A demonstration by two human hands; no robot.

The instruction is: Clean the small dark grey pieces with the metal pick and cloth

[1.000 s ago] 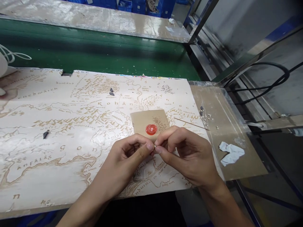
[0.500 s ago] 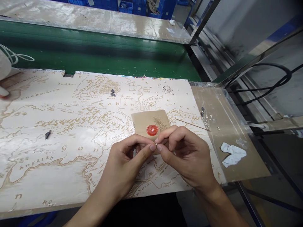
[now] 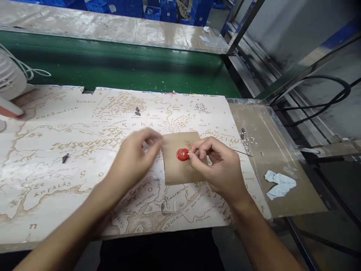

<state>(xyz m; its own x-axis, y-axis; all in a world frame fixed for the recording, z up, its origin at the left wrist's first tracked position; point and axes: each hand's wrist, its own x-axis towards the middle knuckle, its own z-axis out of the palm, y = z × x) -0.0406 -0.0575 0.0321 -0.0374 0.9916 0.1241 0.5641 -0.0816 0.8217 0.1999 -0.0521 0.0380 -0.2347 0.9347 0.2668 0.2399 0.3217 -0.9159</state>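
Note:
My right hand (image 3: 217,163) is closed in a pinch at the right edge of a glossy red disc (image 3: 181,154). A tiny pale piece, hard to make out, shows at its fingertips. The disc lies on a square of brown card (image 3: 177,175), with small brown grains (image 3: 188,143) scattered behind it. My left hand (image 3: 138,152) is raised over the printed map sheet (image 3: 93,195), left of the card. Motion smears its fingers, and I see nothing held there. A thin brown stick (image 3: 244,153) lies partly hidden behind my right hand.
Dark chips (image 3: 65,158) and small dark specks (image 3: 202,108) lie on the map. Pale bits (image 3: 248,142) and crumpled white paper (image 3: 280,184) rest on the brown board at right. A white fan (image 3: 12,79) stands at left. Beyond runs a green belt (image 3: 126,64).
My hands have parted from their joint pinch over the tiny pale piece. The left moved left and away; the right moved up to the red disc's edge. More brown card shows.

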